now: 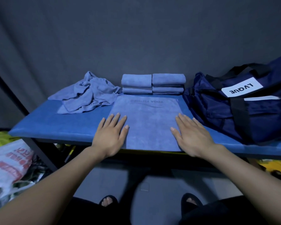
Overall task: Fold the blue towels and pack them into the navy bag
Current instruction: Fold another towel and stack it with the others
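Observation:
A blue towel (147,117) lies spread flat on the blue table (58,124), its near edge at the table's front. My left hand (111,133) rests flat on the towel's left side, fingers straight. My right hand (191,135) rests flat on its right side. Behind it stand two stacks of folded blue towels (152,83). A crumpled heap of blue towels (88,93) lies at the back left. The navy bag (243,101) with a white "LVQUE" label sits on the table's right end.
A dark grey curtain hangs behind the table. Plastic bags (8,163) and clutter lie on the floor at the left, under the table edge. Yellow items show under the table at the right. My feet in dark sandals stand below the table.

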